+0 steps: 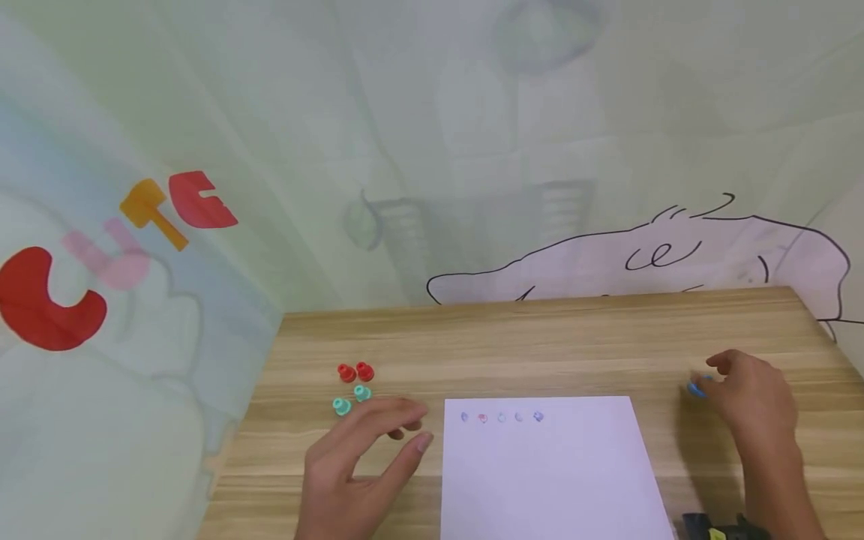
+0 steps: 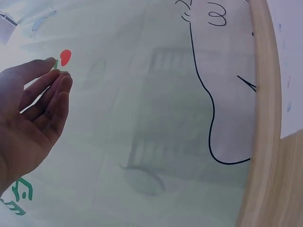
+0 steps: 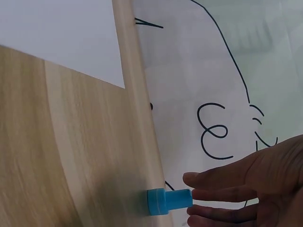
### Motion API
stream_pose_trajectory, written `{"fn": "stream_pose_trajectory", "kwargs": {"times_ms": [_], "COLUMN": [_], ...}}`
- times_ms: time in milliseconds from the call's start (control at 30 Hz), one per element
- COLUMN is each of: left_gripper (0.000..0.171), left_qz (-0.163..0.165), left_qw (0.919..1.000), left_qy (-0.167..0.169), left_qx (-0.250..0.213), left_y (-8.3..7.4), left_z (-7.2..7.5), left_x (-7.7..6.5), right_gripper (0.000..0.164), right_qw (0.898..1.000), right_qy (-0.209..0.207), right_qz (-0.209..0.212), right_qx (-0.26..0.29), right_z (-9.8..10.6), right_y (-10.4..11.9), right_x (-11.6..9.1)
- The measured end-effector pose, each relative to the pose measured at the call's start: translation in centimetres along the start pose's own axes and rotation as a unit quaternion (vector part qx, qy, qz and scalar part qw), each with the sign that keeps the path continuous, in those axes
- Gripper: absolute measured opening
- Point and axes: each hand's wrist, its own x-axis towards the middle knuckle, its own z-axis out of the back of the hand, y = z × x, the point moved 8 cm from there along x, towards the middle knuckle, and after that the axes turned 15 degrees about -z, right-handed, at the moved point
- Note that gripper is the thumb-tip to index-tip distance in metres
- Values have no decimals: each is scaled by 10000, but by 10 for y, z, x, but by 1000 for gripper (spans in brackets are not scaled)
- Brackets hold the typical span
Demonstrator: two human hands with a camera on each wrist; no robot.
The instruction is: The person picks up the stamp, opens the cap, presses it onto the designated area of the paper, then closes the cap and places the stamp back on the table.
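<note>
At the right of the table, my right hand (image 1: 759, 394) hovers beside a small blue stamp (image 1: 698, 386). The right wrist view shows this blue stamp (image 3: 163, 201) standing on its wide base, fingertips right at the end of its handle and the thumb apart from it. My left hand (image 1: 364, 465) is held over the table left of the white paper (image 1: 540, 472), its fingers bent loosely with nothing between them. Beyond it stand two teal stamps (image 1: 342, 406) and two red stamps (image 1: 346, 373). A row of small coloured prints (image 1: 501, 417) runs along the paper's top left.
The wooden table (image 1: 526, 345) ends at a printed cloth backdrop (image 1: 432, 150) with letters and line drawings. A black object (image 1: 722, 527) with a yellow-green patch shows at the lower right, by the right forearm.
</note>
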Motion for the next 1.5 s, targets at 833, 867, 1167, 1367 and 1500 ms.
{"fn": "stream_pose_trajectory", "kwargs": {"times_ms": [833, 867, 1167, 1367, 1500], "left_gripper": [19, 19, 27, 31, 34], "left_qz": [-405, -413, 57, -49, 211], "left_qw": [9977, 9976, 9977, 9963, 9962], "left_qy": [35, 20, 348, 376, 363], "left_qx": [-537, -559, -571, -773, -766], "left_y": [-8, -8, 1, 2, 5], "left_z": [-8, -9, -32, -52, -59], "left_x": [10, 10, 0, 3, 1], "right_gripper": [40, 42, 32, 24, 28], "right_qw": [9956, 9945, 9690, 9221, 9040], "right_qy": [-411, -410, -349, -166, 200], "right_qz": [484, 536, 1287, 2276, 2674], "right_qx": [693, 806, 2078, 3126, 3331], "right_z": [5, 7, 23, 25, 22], "right_y": [22, 27, 80, 113, 126], "right_x": [-15, -20, -81, -122, -141]}}
